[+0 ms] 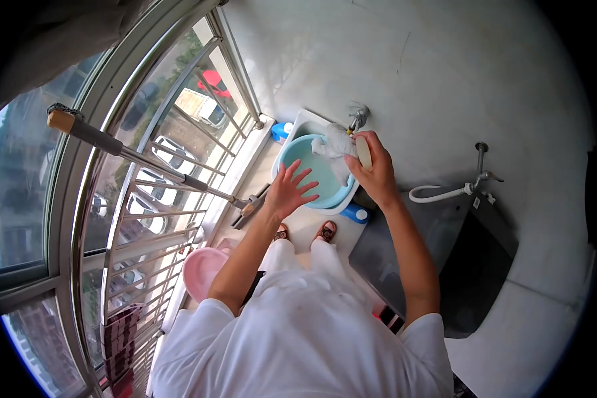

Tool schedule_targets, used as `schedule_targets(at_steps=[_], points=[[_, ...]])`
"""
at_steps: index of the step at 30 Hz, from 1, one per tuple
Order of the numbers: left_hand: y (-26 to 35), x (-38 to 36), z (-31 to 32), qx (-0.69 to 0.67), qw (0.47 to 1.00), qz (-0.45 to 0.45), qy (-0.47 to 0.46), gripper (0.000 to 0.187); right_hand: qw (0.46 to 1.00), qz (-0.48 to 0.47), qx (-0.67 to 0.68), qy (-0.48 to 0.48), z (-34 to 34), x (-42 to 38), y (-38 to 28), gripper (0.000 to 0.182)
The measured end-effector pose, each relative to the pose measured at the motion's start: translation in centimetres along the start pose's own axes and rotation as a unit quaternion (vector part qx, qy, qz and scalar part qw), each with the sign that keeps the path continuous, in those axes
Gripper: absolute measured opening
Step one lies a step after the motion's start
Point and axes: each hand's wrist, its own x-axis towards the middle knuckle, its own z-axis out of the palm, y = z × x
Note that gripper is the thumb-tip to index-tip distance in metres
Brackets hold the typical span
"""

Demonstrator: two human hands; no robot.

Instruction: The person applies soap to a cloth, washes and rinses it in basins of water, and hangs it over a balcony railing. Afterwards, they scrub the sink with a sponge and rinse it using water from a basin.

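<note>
My right hand (377, 174) is closed around a pale, rounded bar of soap (363, 152), held at the right side of the turquoise basin (286, 154). My left hand (289, 192) is open, fingers spread, over the basin's near left part, touching nothing that I can see. Water (317, 174) shows inside the basin, which sits in a white sink (305, 119). A wet-looking white cloth (337, 142) lies bunched at the basin's right side, partly hanging down inside it. Just behind the cloth, a metal tap (358, 114) sticks out of the wall.
A blue bottle (280, 131) stands left of the sink, another blue container (355, 213) at its near right. A pink basin (202, 273) is low on the left, beside window railings and a leaning pole (154, 170). At right, a grey washing machine (411, 232) sits under a hose tap (474, 186).
</note>
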Motion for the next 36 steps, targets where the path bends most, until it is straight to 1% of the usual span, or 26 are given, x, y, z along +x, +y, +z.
schedule_targets(at_steps=[2,4,5,7,9,11,12,13,14,16,17,20,21,22,23,24,25,26,28,29,30,31,33,34,35,36], points=[[-1.1,0.0,4.3,-0.080,0.990,-0.005,-0.115,0.069,0.996,-0.020,-0.058,-0.063,3.2,-1.5,-0.5,0.035],[-0.9,2.2,5.9,-0.178,0.977,0.003,-0.120,0.067,0.973,-0.040,-0.061,-0.221,5.2,-3.6,-1.1,0.038],[-0.5,2.1,6.9,-0.199,0.967,0.019,-0.161,0.057,0.978,-0.130,-0.050,-0.157,5.6,-4.2,-1.2,0.041],[0.4,3.2,6.5,-0.188,0.966,0.034,-0.174,0.049,0.999,-0.033,0.032,0.002,3.4,-2.4,-1.2,0.044],[1.0,2.0,8.3,-0.159,0.968,0.041,-0.191,0.040,0.977,0.082,0.146,0.130,1.3,-1.0,-5.1,0.053],[-0.4,2.3,7.4,-0.193,0.955,0.093,-0.206,0.041,0.991,-0.107,-0.078,0.022,5.0,-0.8,-2.3,0.058],[-1.4,2.5,7.2,-0.211,0.947,0.115,-0.213,0.041,0.962,-0.194,-0.191,-0.032,6.1,-0.8,-1.2,0.061],[-2.0,2.5,7.5,-0.157,0.956,0.149,-0.198,0.041,0.940,-0.245,-0.235,-0.030,5.9,-0.6,-1.1,0.062],[-2.7,2.5,7.8,-0.102,0.962,0.181,-0.179,0.042,0.947,-0.214,-0.240,-0.024,6.2,0.7,1.5,0.062],[-2.2,2.0,8.3,-0.070,0.985,0.109,-0.118,0.042,0.967,-0.086,-0.235,0.047,6.2,2.7,3.9,0.056],[-2.5,2.4,7.8,-0.070,0.986,0.113,-0.100,0.043,0.980,-0.026,-0.194,0.043,6.2,2.7,3.9,0.053],[-1.7,1.2,7.8,-0.180,0.966,0.113,-0.148,0.043,0.958,-0.192,-0.208,0.041,8.4,-0.2,1.8,0.055],[-2.3,3.1,4.2,0.260,0.908,0.314,-0.094,0.042,0.961,-0.193,-0.196,-0.034,8.6,-1.5,-0.6,0.053],[-2.7,3.5,2.9,0.372,0.860,0.348,-0.030,0.043,0.934,-0.282,-0.211,-0.051,8.3,-1.2,-1.3,0.053],[-2.4,3.6,2.9,0.082,0.959,0.222,-0.158,0.044,0.941,-0.262,-0.211,-0.032,8.8,-0.9,0.4,0.052],[-1.9,3.9,3.3,-0.215,0.936,0.068,-0.270,0.044,0.945,-0.246,-0.214,-0.011,8.7,0.1,2.3,0.054],[-1.4,1.9,6.8,-0.118,0.986,0.076,-0.088,0.042,0.948,-0.209,-0.237,0.021,7.8,1.6,3.1,0.050],[-1.6,1.2,9.0,-0.068,0.989,0.117,-0.061,0.039,0.954,-0.159,-0.245,0.068,7.0,2.9,3.4,0.049],[-1.9,0.5,8.8,-0.130,0.978,0.099,-0.128,0.037,0.976,0.029,-0.213,0.038,5.9,3.5,3.6,0.049],[-2.0,0.1,8.7,-0.154,0.976,0.088,-0.122,0.035,0.976,-0.036,-0.210,0.045,6.2,2.6,3.9,0.050],[-1.8,0.0,8.3,-0.131,0.985,0.088,-0.068,0.036,0.970,-0.126,-0.204,0.047,6.7,1.2,2.3,0.051],[-2.0,0.1,7.9,0.195,0.951,0.238,-0.038,0.035,0.961,-0.174,-0.216,0.017,7.8,-0.5,0.6,0.051],[-2.5,0.7,7.1,0.225,0.937,0.269,-0.011,0.035,0.944,-0.235,-0.230,-0.011,9.2,-2.0,-1.0,0.049],[-2.5,0.8,7.2,0.240,0.928,0.284,0.004,0.036,0.949,-0.212,-0.232,0.012,8.9,-1.4,-0.4,0.048],[-2.4,0.8,7.2,0.076,0.978,0.195,0.005,0.036,0.953,-0.190,-0.233,0.033,8.2,-0.1,1.0,0.047],[-2.1,0.5,7.8,-0.092,0.991,0.099,0.007,0.037,0.957,-0.166,-0.233,0.053,7.4,1.2,2.6,0.047]])
